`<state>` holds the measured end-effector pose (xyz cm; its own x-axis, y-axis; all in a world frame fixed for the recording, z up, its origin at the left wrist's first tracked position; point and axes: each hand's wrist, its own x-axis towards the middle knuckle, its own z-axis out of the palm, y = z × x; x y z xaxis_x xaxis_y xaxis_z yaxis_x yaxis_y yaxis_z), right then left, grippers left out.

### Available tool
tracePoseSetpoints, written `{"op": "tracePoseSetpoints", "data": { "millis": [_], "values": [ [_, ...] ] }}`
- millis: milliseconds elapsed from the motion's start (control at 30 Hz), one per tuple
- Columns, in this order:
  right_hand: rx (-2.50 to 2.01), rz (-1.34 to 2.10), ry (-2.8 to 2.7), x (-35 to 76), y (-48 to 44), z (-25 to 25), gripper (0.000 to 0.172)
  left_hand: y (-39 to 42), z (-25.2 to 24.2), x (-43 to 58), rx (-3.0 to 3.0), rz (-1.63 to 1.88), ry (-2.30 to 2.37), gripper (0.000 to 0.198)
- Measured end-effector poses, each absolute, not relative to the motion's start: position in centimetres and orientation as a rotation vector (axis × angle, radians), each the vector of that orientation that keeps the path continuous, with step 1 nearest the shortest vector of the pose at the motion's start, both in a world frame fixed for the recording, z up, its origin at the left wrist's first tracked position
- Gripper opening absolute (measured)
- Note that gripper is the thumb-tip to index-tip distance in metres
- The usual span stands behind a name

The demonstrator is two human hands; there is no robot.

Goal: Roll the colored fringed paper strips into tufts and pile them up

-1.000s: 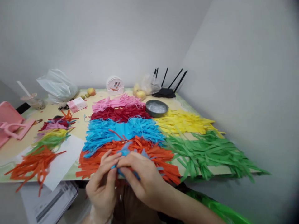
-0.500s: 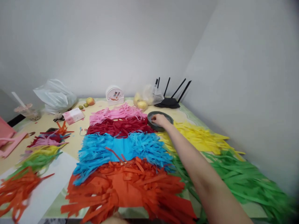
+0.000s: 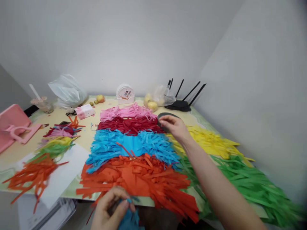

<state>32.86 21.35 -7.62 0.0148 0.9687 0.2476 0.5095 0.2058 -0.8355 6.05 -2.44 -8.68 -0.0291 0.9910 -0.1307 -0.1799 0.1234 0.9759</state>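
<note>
At the front edge of the table my left hand (image 3: 112, 207) is closed on blue fringed paper (image 3: 130, 220), with short strips poking out between the fingers. My right hand (image 3: 176, 126) reaches far forward, over a shallow dark round dish (image 3: 168, 114). Its thumb and fingertips are pinched together; whatever is between them is too small to tell. The hand hides most of the dish. Fringed paper lies in rows on the table: pink (image 3: 127, 111), dark red (image 3: 129, 125), blue (image 3: 130, 143) and orange (image 3: 136, 179). To the right are yellow fringes (image 3: 208, 140) and green fringes (image 3: 249, 179).
Loose coloured strips (image 3: 38, 172) lie on white paper (image 3: 64, 172) at the left, near a pink stand (image 3: 14, 127). Along the back are a drink cup (image 3: 43, 103), a plastic bag (image 3: 68, 92), an apple (image 3: 100, 98), a white holder (image 3: 125, 94), bagged fruit (image 3: 152, 105) and a black router (image 3: 178, 105).
My left hand has risen into view with the blue fringed paper. My right hand has lifted from inside the dish and come slightly nearer. The view has shifted a little to the left.
</note>
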Motion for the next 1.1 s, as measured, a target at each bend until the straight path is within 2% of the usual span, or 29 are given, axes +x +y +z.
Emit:
{"op": "tracePoseSetpoints", "data": {
  "millis": [67, 133, 200, 300, 467, 667, 900, 1100],
  "values": [
    [-1.223, 0.789, -1.61, 29.1, 15.9, -7.5, 0.026, -2.0, -7.9, 6.0, 1.078, 1.3, 1.19, 0.027],
    [-0.901, 1.053, -1.48, 25.6, 10.5, -7.4, 0.019, -1.5, -7.2, 6.0, 1.205, 1.397, 1.251, 0.019],
    [-0.752, 1.167, -1.372, 22.8, 6.2, -7.2, 0.011, -1.2, -6.8, 6.0, 1.302, 1.487, 1.303, 0.013],
    [-0.693, 1.228, -1.287, 20.1, 2.3, -6.9, 0.001, -1.5, -6.5, 5.9, 1.383, 1.544, 1.312, 0.009],
    [-0.69, 1.301, -1.182, 18.2, -0.3, -7.3, 0.003, -3.4, -6.6, 5.1, 1.413, 1.543, 1.3, 0.008],
    [-0.702, 1.235, -1.111, 17.0, -2.5, -8.1, 0.004, -5.0, -6.2, 4.4, 1.478, 1.51, 1.312, 0.009],
    [-0.875, 0.858, -1.206, 16.3, -3.9, -8.4, 0.0, -5.6, -6.9, 3.6, 1.786, 1.42, 1.445, 0.007],
    [-0.917, 0.813, -1.212, 16.4, -4.3, -9.8, 0.003, -5.7, -7.5, 3.7, 1.915, 1.342, 1.473, 0.008]
  ]
}}
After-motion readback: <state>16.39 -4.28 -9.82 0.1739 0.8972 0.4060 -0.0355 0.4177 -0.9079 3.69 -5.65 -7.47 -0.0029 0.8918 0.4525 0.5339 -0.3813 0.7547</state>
